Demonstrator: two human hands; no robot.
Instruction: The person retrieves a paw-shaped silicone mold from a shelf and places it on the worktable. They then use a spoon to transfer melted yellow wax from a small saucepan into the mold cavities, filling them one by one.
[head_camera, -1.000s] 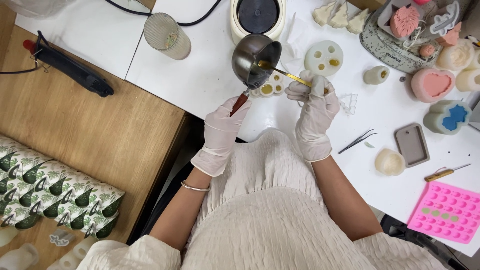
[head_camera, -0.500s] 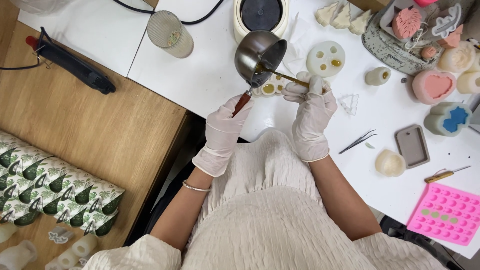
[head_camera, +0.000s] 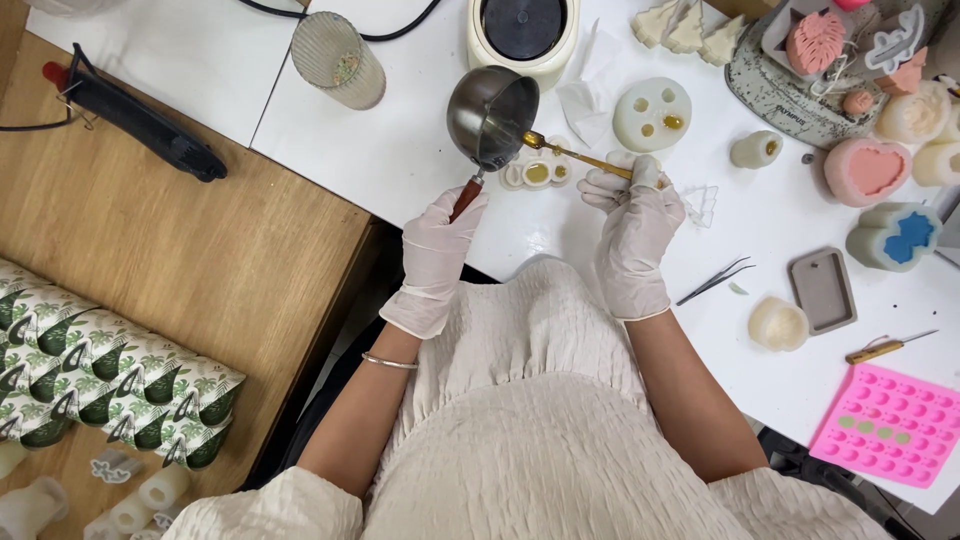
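Gloved hands are seen from the head camera at work over a white table (head_camera: 400, 150): the left hand (head_camera: 437, 240) is closed around the reddish handle of a small steel pouring pot (head_camera: 490, 103), while the right hand (head_camera: 635, 215) pinches the near end of a thin golden spoon (head_camera: 575, 153).

The pot is held tilted, its handle running down and toward the person, its open mouth turned toward the far side and to the right. The spoon's long axis lies nearly level across the table, its bowl pointing left to the pot's rim, its handle end buried in the right fingers. Just below both, a small white mould (head_camera: 537, 173) with amber-filled cavities rests on the table, partly covered by the pot and spoon. Whether liquid is running from the pot cannot be made out.

Beyond the pot, a cream-coloured melter (head_camera: 523, 30) is cut off by the top edge. A round white mould (head_camera: 652, 113) lies to the right of it, a ribbed glass (head_camera: 338, 60) to the left. Tweezers (head_camera: 713, 282), a grey rectangular mould (head_camera: 823, 290) and a pink silicone mould (head_camera: 890, 425) lie to the right of the right forearm. A black tool (head_camera: 140, 128) with a red tip lies on the wooden desk (head_camera: 180, 260), beside leaf-patterned boxes (head_camera: 90, 370).
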